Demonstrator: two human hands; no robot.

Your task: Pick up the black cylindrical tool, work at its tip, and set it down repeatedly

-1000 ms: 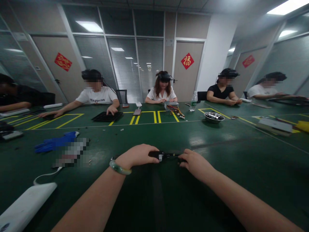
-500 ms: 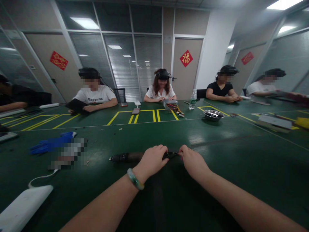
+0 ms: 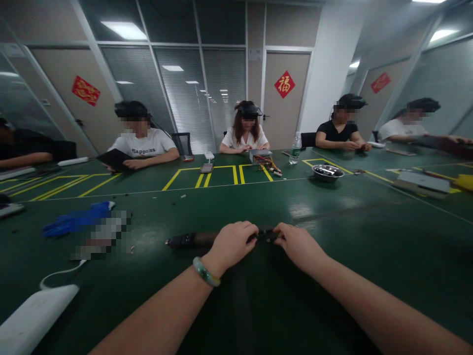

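While lying flat on the green tabletop (image 3: 332, 236), stretching crosswise just beyond both hands: a dark rod-shaped tool (image 3: 195, 240), possibly a screwdriver or soldering handle, too dim to name more closely. Running its long axis left to right, nearly level across the view; pointing its thicker ribbed butt end toward the left, its thinner working end toward the right, where the fingers are meeting.

Compared with a second ago, having slid along the shaft: left hand (image 3: 232, 243), then covering the left part and hiding the butt, now sitting nearer the middle and leaving the butt exposed. Since half a second ago, barely shifting at all. Suggesting, as a judgement only, a change from carrying or placing toward fine work at the thin end.

Curling the left hand's grip over the shaft from above, closed on the tool, with a pale green bangle (image 3: 206, 271) on the wrist. Pinching with the right hand (image 3: 298, 244), its grip narrow on the small dark tip piece; exact contact hidden by the fingers.

Lying well apart to the left: blue gloves (image 3: 76, 220) and a white power bank (image 3: 33, 318).
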